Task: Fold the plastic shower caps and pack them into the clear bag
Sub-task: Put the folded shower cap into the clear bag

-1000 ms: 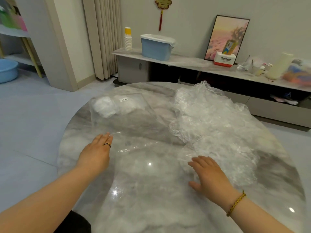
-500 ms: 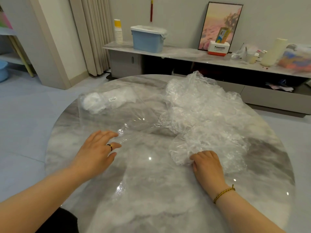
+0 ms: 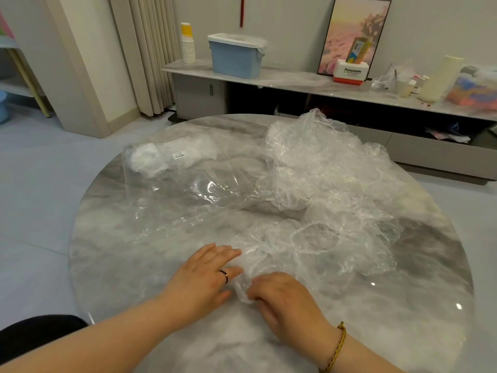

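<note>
A crumpled pile of clear plastic shower caps point(image 3: 328, 170) covers the right half of the round marble table point(image 3: 107, 251). One shower cap point(image 3: 301, 249) is pulled out toward the near edge. My right hand point(image 3: 282, 297) grips its near edge with curled fingers. My left hand point(image 3: 204, 275), with a ring on it, lies flat with straight fingers touching the cap's left edge. The clear bag point(image 3: 183, 179) lies flat at the far left of the table, with white folded caps point(image 3: 150, 160) inside at its far end.
Behind the table runs a low cabinet point(image 3: 295, 84) with a blue bin point(image 3: 236, 55), stacked paper cups point(image 3: 188, 44), a framed picture point(image 3: 355, 36) and assorted items. A curtain point(image 3: 150, 49) hangs at the back left. Grey floor lies around the table.
My right hand has dragged one shower cap from the pile toward the near edge. My left hand has left the bag's opening and moved right onto the cap. The view has shifted nearer.
</note>
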### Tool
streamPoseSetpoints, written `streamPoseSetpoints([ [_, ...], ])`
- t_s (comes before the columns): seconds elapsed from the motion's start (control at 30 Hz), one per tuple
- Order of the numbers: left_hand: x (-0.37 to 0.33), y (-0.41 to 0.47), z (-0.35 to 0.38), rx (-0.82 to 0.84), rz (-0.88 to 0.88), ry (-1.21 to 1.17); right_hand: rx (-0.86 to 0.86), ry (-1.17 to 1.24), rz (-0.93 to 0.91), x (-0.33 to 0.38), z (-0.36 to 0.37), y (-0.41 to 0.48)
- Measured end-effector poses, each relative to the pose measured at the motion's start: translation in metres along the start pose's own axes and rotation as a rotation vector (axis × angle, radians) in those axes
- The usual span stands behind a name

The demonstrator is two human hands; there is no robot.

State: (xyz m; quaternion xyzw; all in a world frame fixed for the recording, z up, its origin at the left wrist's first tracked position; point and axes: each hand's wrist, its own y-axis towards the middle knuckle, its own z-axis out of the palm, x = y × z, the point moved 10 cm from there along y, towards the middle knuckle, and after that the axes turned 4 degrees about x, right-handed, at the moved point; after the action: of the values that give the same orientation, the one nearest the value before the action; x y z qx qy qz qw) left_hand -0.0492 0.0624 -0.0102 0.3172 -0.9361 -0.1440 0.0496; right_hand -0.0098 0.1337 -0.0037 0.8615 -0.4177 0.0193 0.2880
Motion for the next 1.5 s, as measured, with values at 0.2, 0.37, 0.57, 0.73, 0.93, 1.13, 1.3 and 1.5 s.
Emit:
streamPoseSetpoints([
  [0.2, 0.004, 0.001, 0.005, 0.091, 0.022, 0.048, 0.036, -0.071, 0.132, -0.023, -0.006, -0.003],
  [0.37, 0.002, -0.001, 0.002, 0.092, 0.100, 0.066, 0.182, -0.253, 0.445, -0.089, -0.017, -0.015],
  [0.57, 0.002, 0.000, -0.002, 0.107, 0.068, 0.110, 0.063, -0.174, 0.513, -0.096, -0.033, -0.015],
  [0.73, 0.009, -0.001, -0.012, 0.058, 0.012, 0.187, 0.302, 0.081, 0.207, -0.022, -0.006, -0.005],
  [0.93, 0.008, -0.010, -0.006, 0.071, 0.027, 0.153, 0.521, -0.047, 0.225, -0.010, 0.023, -0.019],
  [1.13, 0.032, -0.028, 0.022, 0.518, -0.281, -0.396, 0.283, 0.028, 0.320, -0.022, 0.010, -0.010],
  [1.3, 0.058, -0.039, 0.034, 0.380, -0.838, -1.055, 0.189, 0.422, 0.726, -0.053, 0.009, -0.025],
  [1.5, 0.060, -0.039, 0.026, 0.197, -0.927, -1.034, 0.149, 0.586, 0.940, -0.060, 0.020, -0.034],
])
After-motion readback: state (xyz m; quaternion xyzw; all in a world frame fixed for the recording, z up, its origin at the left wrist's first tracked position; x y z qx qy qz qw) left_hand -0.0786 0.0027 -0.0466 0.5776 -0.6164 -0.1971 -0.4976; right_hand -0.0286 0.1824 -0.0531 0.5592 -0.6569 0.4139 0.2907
